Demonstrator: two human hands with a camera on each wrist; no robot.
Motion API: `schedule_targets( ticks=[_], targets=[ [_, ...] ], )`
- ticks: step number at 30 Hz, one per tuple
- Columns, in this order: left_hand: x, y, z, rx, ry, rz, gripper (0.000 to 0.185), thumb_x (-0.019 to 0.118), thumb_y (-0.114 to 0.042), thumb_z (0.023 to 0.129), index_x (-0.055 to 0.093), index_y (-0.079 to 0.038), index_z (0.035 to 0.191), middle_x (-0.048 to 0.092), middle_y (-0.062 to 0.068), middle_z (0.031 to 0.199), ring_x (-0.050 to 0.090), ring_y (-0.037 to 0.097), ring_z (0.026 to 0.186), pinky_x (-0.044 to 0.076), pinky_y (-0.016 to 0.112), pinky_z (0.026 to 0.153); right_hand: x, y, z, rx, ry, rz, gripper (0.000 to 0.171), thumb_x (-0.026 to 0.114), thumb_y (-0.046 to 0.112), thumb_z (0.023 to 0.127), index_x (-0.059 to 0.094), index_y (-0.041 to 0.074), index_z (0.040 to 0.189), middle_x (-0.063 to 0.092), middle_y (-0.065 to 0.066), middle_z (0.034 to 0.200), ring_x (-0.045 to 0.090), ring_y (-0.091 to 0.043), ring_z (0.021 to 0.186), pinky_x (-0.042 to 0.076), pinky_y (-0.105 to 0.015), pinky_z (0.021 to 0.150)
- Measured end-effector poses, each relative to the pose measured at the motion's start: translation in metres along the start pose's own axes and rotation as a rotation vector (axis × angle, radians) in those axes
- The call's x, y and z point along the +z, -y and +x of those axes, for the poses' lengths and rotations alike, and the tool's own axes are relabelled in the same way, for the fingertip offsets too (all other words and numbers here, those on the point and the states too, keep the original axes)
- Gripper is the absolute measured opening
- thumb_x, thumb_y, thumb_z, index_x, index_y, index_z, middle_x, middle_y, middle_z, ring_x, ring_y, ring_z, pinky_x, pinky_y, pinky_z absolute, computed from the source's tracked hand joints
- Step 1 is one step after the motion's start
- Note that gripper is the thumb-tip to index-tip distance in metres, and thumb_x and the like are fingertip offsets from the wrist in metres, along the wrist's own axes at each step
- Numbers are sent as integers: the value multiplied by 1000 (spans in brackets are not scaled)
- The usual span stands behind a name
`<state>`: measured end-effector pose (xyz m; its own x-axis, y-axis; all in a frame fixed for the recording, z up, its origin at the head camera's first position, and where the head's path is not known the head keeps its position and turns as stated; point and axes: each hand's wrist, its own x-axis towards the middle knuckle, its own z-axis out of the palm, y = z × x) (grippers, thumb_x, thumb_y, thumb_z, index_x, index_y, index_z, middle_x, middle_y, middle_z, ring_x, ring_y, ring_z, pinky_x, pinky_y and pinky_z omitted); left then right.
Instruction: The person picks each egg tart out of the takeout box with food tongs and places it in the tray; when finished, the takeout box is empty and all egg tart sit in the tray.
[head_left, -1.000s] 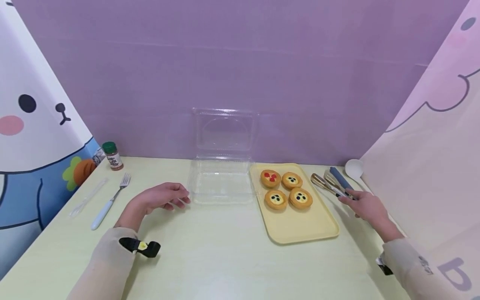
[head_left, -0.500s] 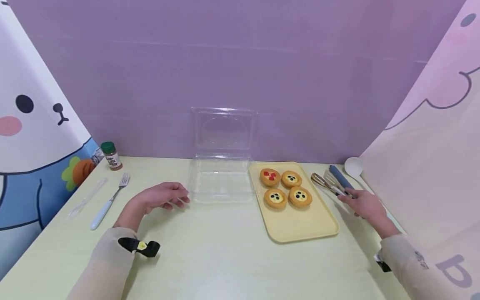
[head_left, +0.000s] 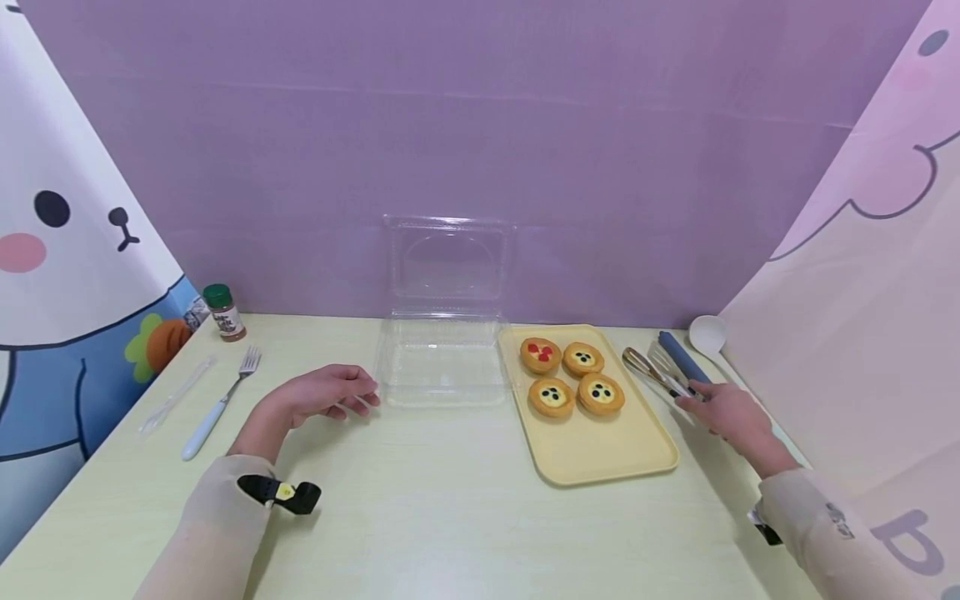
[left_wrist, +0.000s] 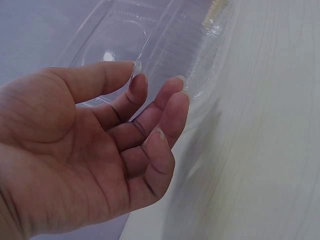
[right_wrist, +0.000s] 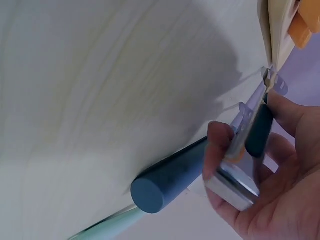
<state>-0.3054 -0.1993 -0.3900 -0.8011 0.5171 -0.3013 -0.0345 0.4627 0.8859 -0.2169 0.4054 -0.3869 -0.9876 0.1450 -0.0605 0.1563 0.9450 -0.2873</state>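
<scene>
Metal tongs (head_left: 654,369) with dark grips lie on the table right of a yellow tray (head_left: 600,450). My right hand (head_left: 722,410) grips their hinge end; the right wrist view shows fingers and thumb of that hand (right_wrist: 272,170) curled round the tongs (right_wrist: 248,145). Several round tarts (head_left: 573,377) sit at the far end of the tray. My left hand (head_left: 328,393) rests on the table, empty, just left of an open clear clamshell box (head_left: 442,360). In the left wrist view, this hand (left_wrist: 145,115) shows relaxed fingers close to the box (left_wrist: 150,40).
A dark blue handle (head_left: 678,353) (right_wrist: 167,181) and a white spoon (head_left: 708,333) lie beside the tongs, near the right panel. At the left are a fork (head_left: 222,402), a clear plastic utensil (head_left: 177,393) and a green-capped spice jar (head_left: 223,312).
Almost nothing: the right hand stays on the tongs with only a slight shift, and the left hand has not moved.
</scene>
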Motion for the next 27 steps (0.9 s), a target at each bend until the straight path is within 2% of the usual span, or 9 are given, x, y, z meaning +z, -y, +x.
schedule_targets(
  ticks=[3,5,7,15,21,27],
  targets=[
    [0,0,-1,-1,1,3,32,52,-31,104,58,-2,116,67,16,126,67,24,109,49,35,83,2,-1,-1,-1,0,-37,72,56,52,98,46,-1,145,71,-20,89,56,-19,63,38,-35,48],
    [0,0,-1,-2,1,3,32,52,-31,104,58,-2,116,67,16,126,67,25,110,49,35,83,2,-1,-2,2,-2,-58,71,55,52,97,47,0,145,68,-29,109,56,-22,67,38,-36,48],
    [0,0,-1,0,2,3,32,52,-31,104,58,-2,116,67,16,126,67,25,110,49,35,83,2,-1,-4,9,0,-66,70,55,51,98,47,0,145,62,-35,121,58,-25,69,38,-36,48],
    [0,-1,-1,5,5,5,31,51,-30,105,57,-2,115,67,16,126,67,25,109,50,35,83,4,0,-6,58,-5,-81,68,55,51,96,49,4,145,60,-37,122,58,-27,70,38,-38,47],
    [-1,0,-1,-1,2,7,31,51,-31,105,57,-3,115,66,16,126,66,25,109,49,35,84,7,2,-8,59,-28,-113,64,57,49,95,54,6,142,54,-38,130,62,-33,77,41,-42,47],
    [-4,4,-2,-9,-6,10,35,50,-33,105,56,-2,119,67,14,125,66,24,109,50,36,84,10,2,-10,49,-37,-124,64,59,50,94,55,6,141,55,-38,129,62,-33,75,41,-42,46]
  ],
)
